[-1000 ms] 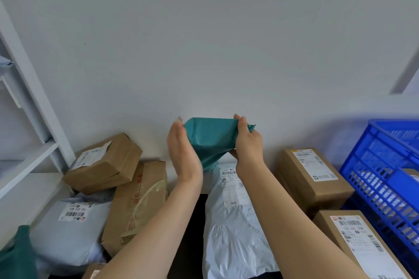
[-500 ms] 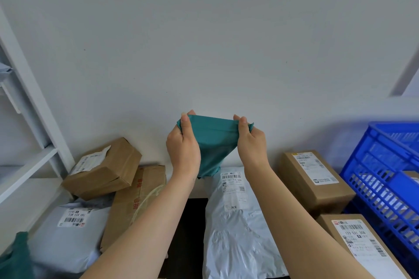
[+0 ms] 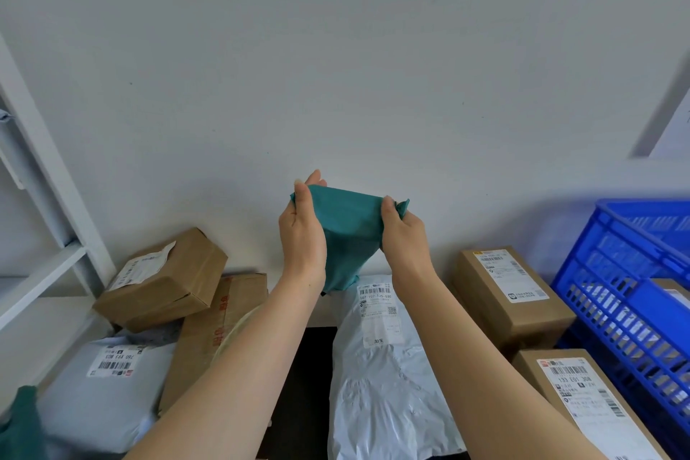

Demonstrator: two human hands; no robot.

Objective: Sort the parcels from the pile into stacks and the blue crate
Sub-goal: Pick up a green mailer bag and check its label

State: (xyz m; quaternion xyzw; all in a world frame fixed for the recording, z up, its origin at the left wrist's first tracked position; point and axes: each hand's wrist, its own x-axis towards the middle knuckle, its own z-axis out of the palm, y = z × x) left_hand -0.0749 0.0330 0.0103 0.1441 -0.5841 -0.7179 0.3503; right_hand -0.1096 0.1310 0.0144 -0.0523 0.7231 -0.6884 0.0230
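I hold a teal poly mailer up in front of the white wall, above the parcels. My left hand grips its left top corner, thumb over the front. My right hand pinches its right top corner, where the plastic bunches. The bag hangs down between my wrists. The blue crate stands at the right with parcels inside. Below lie a white poly mailer, brown boxes on the right, and a pile on the left with a tilted brown box.
A grey mailer and a long taped carton lie in the left pile. Another teal bag shows at the bottom left corner. A white shelf frame stands at the left. A dark gap runs between the parcels.
My left hand went from flat beside the teal mailer to gripping its left corner. Both hands have lifted the bag slightly and stretched it between them.
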